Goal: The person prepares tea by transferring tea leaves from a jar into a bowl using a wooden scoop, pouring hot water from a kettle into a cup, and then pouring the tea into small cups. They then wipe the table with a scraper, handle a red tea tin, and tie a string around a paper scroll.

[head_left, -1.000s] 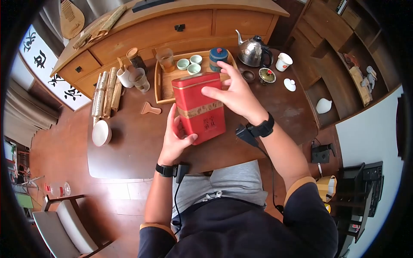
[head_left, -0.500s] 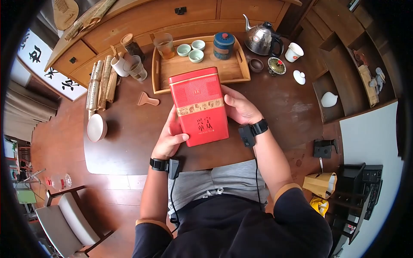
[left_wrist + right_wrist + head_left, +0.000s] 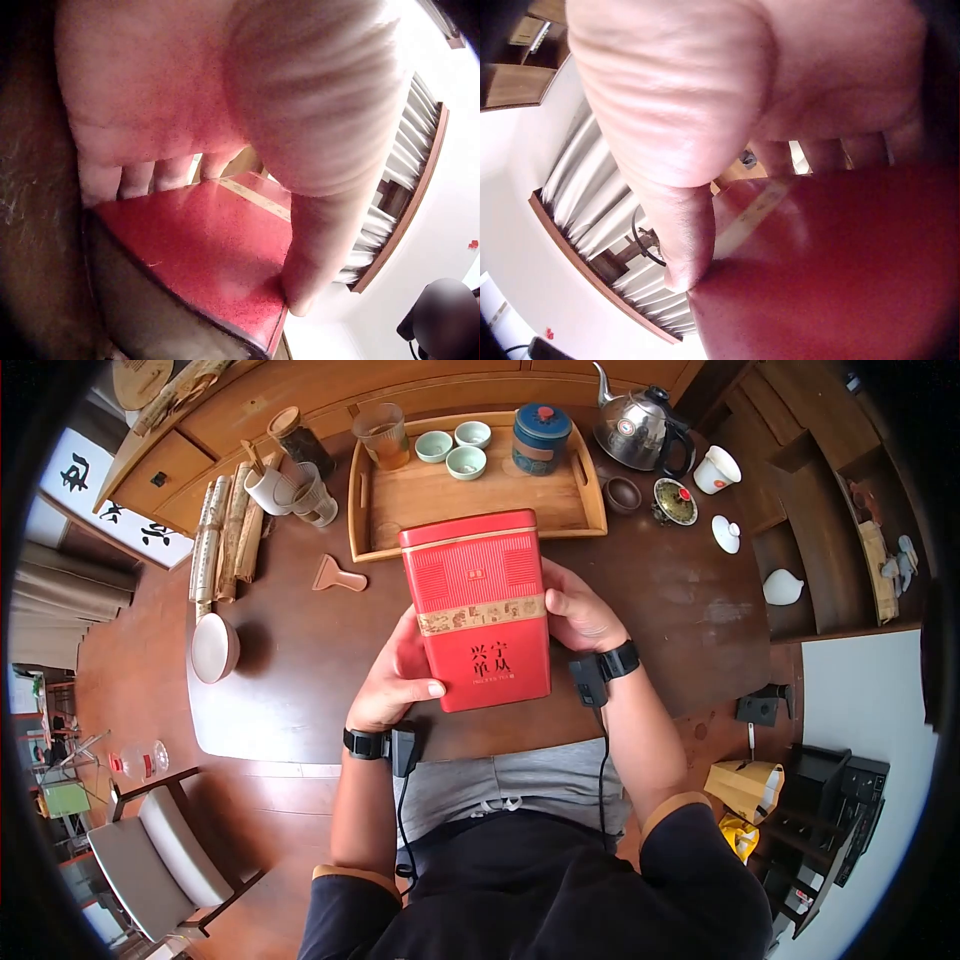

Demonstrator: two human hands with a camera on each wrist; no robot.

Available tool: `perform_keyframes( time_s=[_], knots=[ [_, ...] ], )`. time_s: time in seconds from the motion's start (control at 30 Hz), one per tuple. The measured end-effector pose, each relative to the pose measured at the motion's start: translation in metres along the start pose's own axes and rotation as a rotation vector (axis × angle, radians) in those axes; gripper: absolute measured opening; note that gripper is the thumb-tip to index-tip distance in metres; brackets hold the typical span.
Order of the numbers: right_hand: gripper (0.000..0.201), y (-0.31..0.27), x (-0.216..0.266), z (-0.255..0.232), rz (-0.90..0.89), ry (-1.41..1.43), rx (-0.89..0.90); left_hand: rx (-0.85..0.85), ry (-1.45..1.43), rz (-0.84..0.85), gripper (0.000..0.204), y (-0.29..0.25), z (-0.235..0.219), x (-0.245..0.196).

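Note:
A red tea tin (image 3: 482, 585) with a gold patterned band and black Chinese characters is held up over the near part of the table, lid toward the far side. My left hand (image 3: 388, 680) grips its lower left side, the thumb on the front edge and the fingers going behind. On the other side, my right hand (image 3: 585, 618) holds the right edge, thumb at the front corner. In the left wrist view the fingers lie along the tin's side (image 3: 202, 247). The right wrist view shows the thumb pressing at the edge of the red side (image 3: 840, 247).
Beyond the tin stands a wooden tray (image 3: 372, 540) with green cups (image 3: 466, 463), a glass (image 3: 382, 442) and a blue jar (image 3: 541, 440). A kettle (image 3: 640, 432), white cup (image 3: 717, 470) and lidded bowl (image 3: 675, 502) stand right. Bamboo scrolls (image 3: 225, 540), a bowl (image 3: 214, 648) and a wooden scraper (image 3: 340, 575) lie left.
My right hand came down from the tin's top to its right side. The tin turned to face me squarely, and the tray now shows farther up in view.

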State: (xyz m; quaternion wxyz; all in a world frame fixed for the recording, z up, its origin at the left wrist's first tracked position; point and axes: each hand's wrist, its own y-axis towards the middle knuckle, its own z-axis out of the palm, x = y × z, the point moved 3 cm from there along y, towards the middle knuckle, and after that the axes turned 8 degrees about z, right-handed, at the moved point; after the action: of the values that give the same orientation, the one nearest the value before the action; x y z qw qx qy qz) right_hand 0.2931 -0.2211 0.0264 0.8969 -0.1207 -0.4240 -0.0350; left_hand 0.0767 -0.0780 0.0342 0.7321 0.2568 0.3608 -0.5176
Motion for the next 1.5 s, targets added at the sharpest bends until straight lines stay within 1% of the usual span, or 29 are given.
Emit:
perform_keyframes(
  time_s=[0.3,0.43,0.53,0.73,0.83,1.13,1.43,1.5],
  knots=[
    [0.114,0.002,-0.001,0.000,0.033,-0.017,0.050,0.017,-0.030,-0.025,0.117,0.000,0.000,-0.001],
    [0.114,0.000,-0.001,0.002,0.037,-0.021,0.036,0.024,-0.022,-0.020,0.118,0.000,0.000,-0.001],
    [0.112,0.000,-0.002,0.001,0.036,-0.009,0.045,0.022,-0.019,-0.026,0.118,0.001,0.000,-0.001],
    [0.101,0.002,-0.006,-0.004,0.018,-0.031,0.090,0.020,-0.016,-0.019,0.116,0.000,-0.002,-0.001],
    [0.097,0.003,-0.008,-0.006,0.027,-0.032,0.056,0.019,-0.034,-0.022,0.115,0.000,-0.003,0.002],
    [0.092,0.003,-0.008,-0.006,0.019,-0.029,0.037,0.029,-0.031,-0.004,0.109,0.000,-0.005,0.002],
    [0.092,0.004,-0.011,-0.009,0.027,-0.021,0.027,0.004,-0.025,0.008,0.111,0.002,-0.002,0.002],
    [0.092,0.004,-0.007,-0.003,0.011,-0.024,0.042,0.001,-0.016,0.007,0.111,0.001,-0.002,0.002]
  ],
)
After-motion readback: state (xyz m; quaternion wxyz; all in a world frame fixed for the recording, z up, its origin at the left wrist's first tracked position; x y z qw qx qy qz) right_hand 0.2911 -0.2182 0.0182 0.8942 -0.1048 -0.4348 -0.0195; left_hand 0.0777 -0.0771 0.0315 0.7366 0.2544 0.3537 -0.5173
